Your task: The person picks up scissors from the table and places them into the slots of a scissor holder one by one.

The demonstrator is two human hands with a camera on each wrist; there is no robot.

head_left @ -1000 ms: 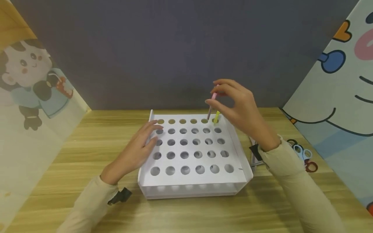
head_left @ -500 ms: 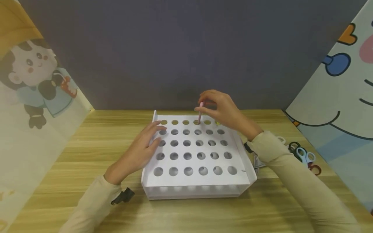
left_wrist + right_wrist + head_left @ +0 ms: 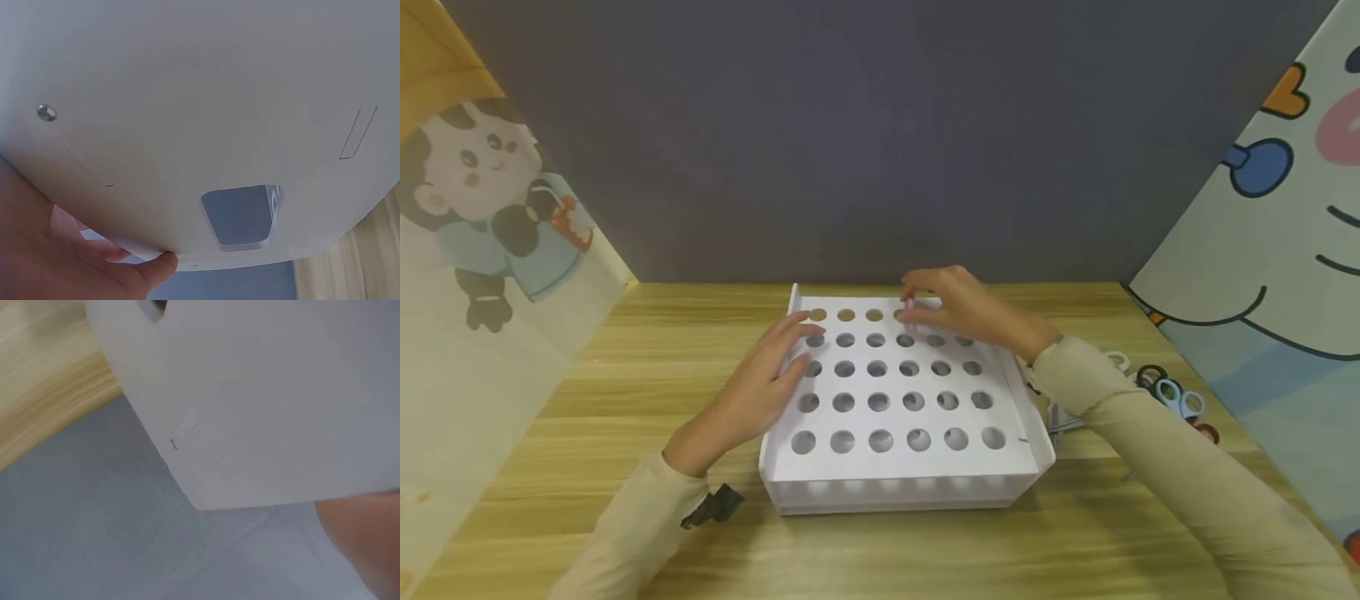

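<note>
A white rack (image 3: 895,458) with rows of round holes stands on the table. My right hand (image 3: 958,304) is low over its back row, pinching a slim pink pen-like stick (image 3: 910,303) between thumb and fingers. The stick's lower end is at a back-row hole, and only its pink top shows beside the fingertips. On the rack's left edge rests my left hand (image 3: 752,379), fingers and thumb extended over the top plate. In the left wrist view the thumb (image 3: 161,265) lies at the edge of the white side panel (image 3: 156,156).
To the right of the rack lie several scissors, with light blue (image 3: 1180,398) and black (image 3: 1150,377) handles, partly behind the right sleeve (image 3: 1150,433). A dark grey wall (image 3: 880,142) closes off the back of the wooden table (image 3: 647,367). Printed panels stand on both sides.
My right hand has moved left and down along the back row, lowering the pink stick at a hole. The yellow stick at the back right is now hidden behind that hand. My left hand stays put.
</note>
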